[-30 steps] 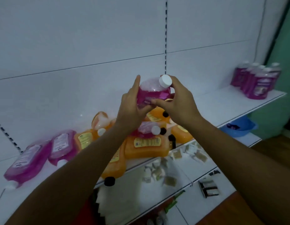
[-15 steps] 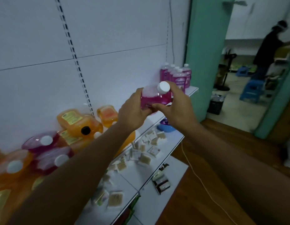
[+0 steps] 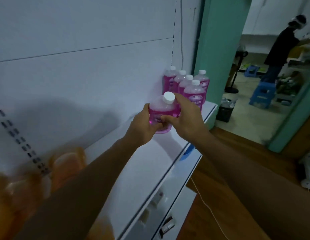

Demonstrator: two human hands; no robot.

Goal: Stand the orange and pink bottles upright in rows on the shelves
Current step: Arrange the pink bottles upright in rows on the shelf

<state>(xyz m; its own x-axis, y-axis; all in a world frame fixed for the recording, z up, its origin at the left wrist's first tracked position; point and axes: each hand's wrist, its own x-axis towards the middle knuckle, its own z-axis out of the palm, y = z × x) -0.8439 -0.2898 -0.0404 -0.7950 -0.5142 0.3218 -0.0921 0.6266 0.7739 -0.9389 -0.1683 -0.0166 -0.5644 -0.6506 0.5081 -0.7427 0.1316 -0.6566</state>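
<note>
Both hands hold one pink bottle [image 3: 161,110] with a white cap, upright and a little tilted, just above the white shelf [image 3: 147,163]. My left hand [image 3: 143,126] grips its left side and base. My right hand [image 3: 185,116] wraps its right side, thumb across the label. Just beyond, at the shelf's far right end, several pink bottles [image 3: 188,85] stand upright in rows. Blurred orange bottles [image 3: 64,163] lie in a heap at the lower left.
A teal door frame [image 3: 214,54] rises right of the shelf end. Lower shelves [image 3: 178,205] hold small packets. A blue bowl [image 3: 188,150] peeks out under the shelf. Past the doorway stand a person [image 3: 282,49] and a blue stool [image 3: 262,94]. Wooden floor at right.
The view swung right and I moved closer to the shelf's end. Both hands carried the pink bottle toward the standing pink bottles and lowered it near the shelf.
</note>
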